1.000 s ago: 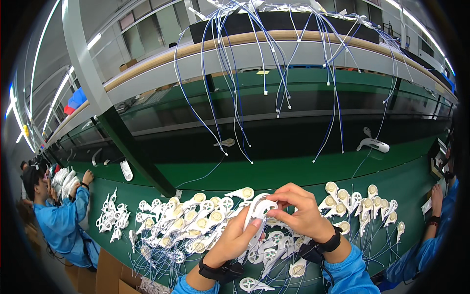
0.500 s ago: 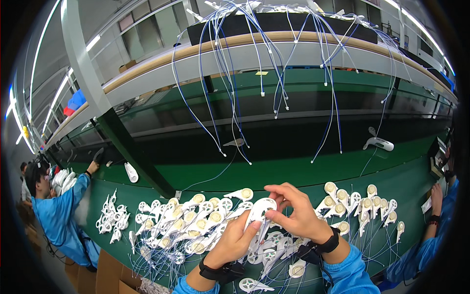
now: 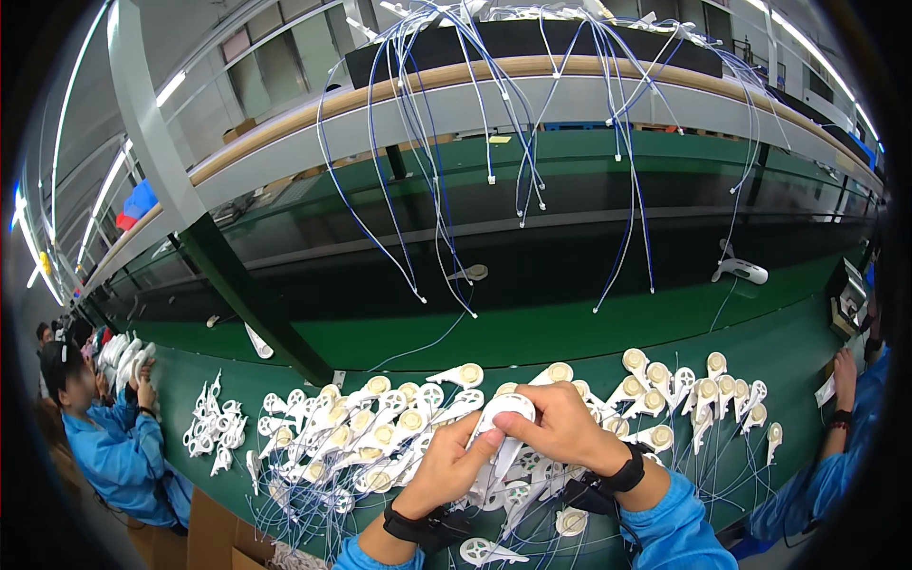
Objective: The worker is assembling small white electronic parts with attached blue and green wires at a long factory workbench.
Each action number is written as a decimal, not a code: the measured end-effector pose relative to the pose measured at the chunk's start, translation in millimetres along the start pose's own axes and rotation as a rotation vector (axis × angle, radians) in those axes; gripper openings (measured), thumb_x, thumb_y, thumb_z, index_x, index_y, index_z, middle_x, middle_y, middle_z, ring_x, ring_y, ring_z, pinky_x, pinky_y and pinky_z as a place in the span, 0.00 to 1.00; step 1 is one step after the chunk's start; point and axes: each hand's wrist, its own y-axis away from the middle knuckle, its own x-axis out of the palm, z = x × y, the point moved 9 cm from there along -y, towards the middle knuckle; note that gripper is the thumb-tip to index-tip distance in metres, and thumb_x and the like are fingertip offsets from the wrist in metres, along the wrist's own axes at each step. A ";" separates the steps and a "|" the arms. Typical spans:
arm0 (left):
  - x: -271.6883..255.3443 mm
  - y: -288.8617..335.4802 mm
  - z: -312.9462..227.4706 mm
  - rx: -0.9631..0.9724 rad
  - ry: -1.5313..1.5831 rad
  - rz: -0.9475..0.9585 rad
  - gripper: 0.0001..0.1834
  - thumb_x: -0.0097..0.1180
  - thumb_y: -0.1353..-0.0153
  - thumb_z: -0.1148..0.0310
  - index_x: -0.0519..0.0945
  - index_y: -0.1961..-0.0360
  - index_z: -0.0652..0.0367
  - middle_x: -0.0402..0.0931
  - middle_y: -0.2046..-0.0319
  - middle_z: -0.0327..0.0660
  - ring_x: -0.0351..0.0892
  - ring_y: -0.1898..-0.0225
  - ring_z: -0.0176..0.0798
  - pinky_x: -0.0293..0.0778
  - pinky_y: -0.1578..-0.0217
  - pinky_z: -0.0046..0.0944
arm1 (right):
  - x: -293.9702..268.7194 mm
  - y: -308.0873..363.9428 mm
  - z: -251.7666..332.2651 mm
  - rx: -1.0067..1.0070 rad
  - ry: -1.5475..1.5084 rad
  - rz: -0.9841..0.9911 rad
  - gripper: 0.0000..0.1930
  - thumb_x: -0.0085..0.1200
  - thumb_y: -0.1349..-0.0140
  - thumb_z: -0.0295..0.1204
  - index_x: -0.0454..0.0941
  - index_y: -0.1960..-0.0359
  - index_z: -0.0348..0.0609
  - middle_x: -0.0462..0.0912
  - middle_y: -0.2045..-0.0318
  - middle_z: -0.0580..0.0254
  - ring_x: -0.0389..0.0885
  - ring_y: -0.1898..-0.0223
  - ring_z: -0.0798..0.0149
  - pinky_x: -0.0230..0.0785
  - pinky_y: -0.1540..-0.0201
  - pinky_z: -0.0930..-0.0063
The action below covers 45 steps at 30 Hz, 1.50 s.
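Green worktop ran across the lower view, beneath a grey shelf from which white and blue wires hung. Over the worktop's near side, a white plastic piece with a rounded top was held up between both bare hands. The left hand had its fingers closed around the piece's left side, thumb on the near face. The right hand gripped the rounded end, its thumb bent over the top edge; its other fingers were partly hidden, so their exact hold could not be told. Below and left of the hands lay a heap of similar white parts, many with cream discs. More parts stood grouped to the right. Small white frames lay apart, far left, near a co-worker in blue.
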 end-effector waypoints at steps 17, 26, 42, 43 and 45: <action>13.2 -0.4 18.5 -0.157 0.260 0.219 0.23 0.43 0.38 0.76 0.64 0.41 0.67 0.78 0.57 0.47 0.82 0.62 0.40 0.78 0.59 0.37 | 5.7 -2.8 -22.0 0.056 -0.336 -0.072 0.18 0.58 0.38 0.41 0.80 0.74 0.35 0.75 0.85 0.67 0.67 0.81 0.78 0.59 0.79 0.79; 12.3 0.2 9.1 -0.096 0.123 0.198 0.23 0.57 0.41 0.75 0.69 0.45 0.66 0.76 0.57 0.41 0.75 0.56 0.32 0.71 0.55 0.34 | 1.4 -1.1 -16.1 0.037 -0.273 -0.113 0.20 0.58 0.39 0.42 0.78 0.76 0.35 0.73 0.87 0.64 0.67 0.83 0.76 0.58 0.80 0.77; 16.6 -2.1 5.5 -0.188 0.305 0.110 0.25 0.54 0.43 0.82 0.65 0.43 0.69 0.76 0.58 0.47 0.80 0.66 0.35 0.80 0.65 0.35 | 3.9 -0.3 -14.0 0.025 -0.289 -0.047 0.18 0.56 0.37 0.39 0.82 0.71 0.33 0.73 0.87 0.64 0.65 0.83 0.77 0.57 0.81 0.76; 18.0 -1.6 9.7 -0.200 0.318 0.110 0.28 0.56 0.43 0.79 0.63 0.42 0.68 0.76 0.57 0.48 0.81 0.66 0.37 0.80 0.64 0.36 | 3.2 0.1 -13.8 0.021 -0.287 -0.051 0.18 0.56 0.37 0.39 0.82 0.71 0.33 0.73 0.87 0.64 0.65 0.83 0.77 0.57 0.81 0.76; 18.1 2.1 10.8 -0.111 0.370 0.147 0.32 0.57 0.42 0.68 0.59 0.39 0.67 0.75 0.55 0.51 0.81 0.63 0.41 0.79 0.60 0.39 | 5.2 -1.0 -23.4 0.111 -0.306 -0.031 0.20 0.55 0.36 0.40 0.82 0.72 0.32 0.76 0.86 0.63 0.69 0.82 0.78 0.60 0.80 0.77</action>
